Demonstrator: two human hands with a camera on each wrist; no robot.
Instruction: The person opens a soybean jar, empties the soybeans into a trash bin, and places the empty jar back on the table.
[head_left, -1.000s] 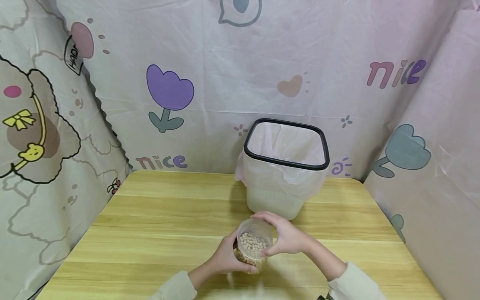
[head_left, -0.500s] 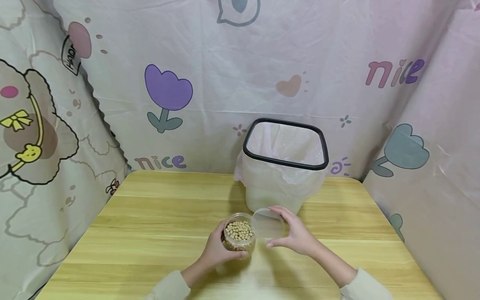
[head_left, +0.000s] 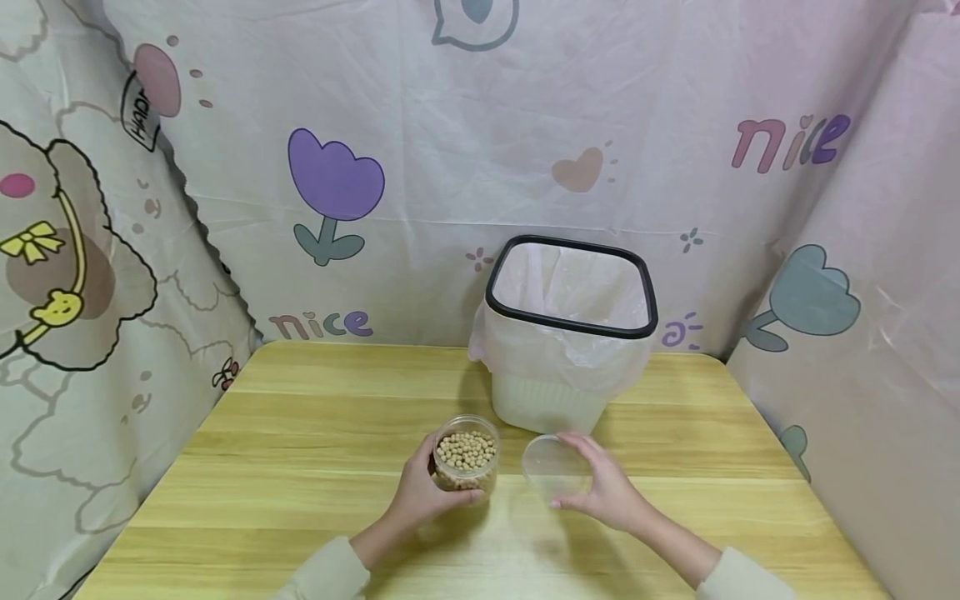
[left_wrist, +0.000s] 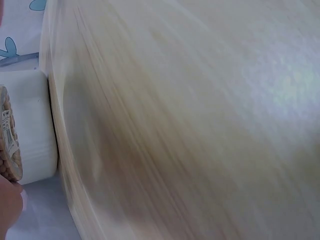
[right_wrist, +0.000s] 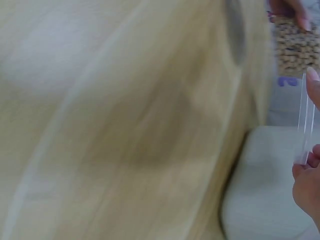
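Observation:
My left hand (head_left: 426,487) grips a clear round jar (head_left: 467,479) from its left side, thumb across the front. The jar has no lid on and is full of pale round beans, likely soybeans (head_left: 467,451). In the left wrist view the jar's base (left_wrist: 10,140) shows at the left edge, with a small printed label. My right hand (head_left: 606,492) pinches a clear round lid (head_left: 553,468) by its edge, to the right of the jar. Seen edge-on in the right wrist view, the lid (right_wrist: 304,120) sits between thumb and fingers, above the table.
Behind both hands stands a whitish trash bin (head_left: 547,404) with a black rim (head_left: 572,327) and a thin plastic bag lining it. The wood-grain table (head_left: 300,467) ends at a printed cloth backdrop (head_left: 450,167), which also hangs on both sides.
My right hand has pulled the lid off the jar and moved it right. My left hand has carried the jar to the left, and its mouth now shows uncovered.

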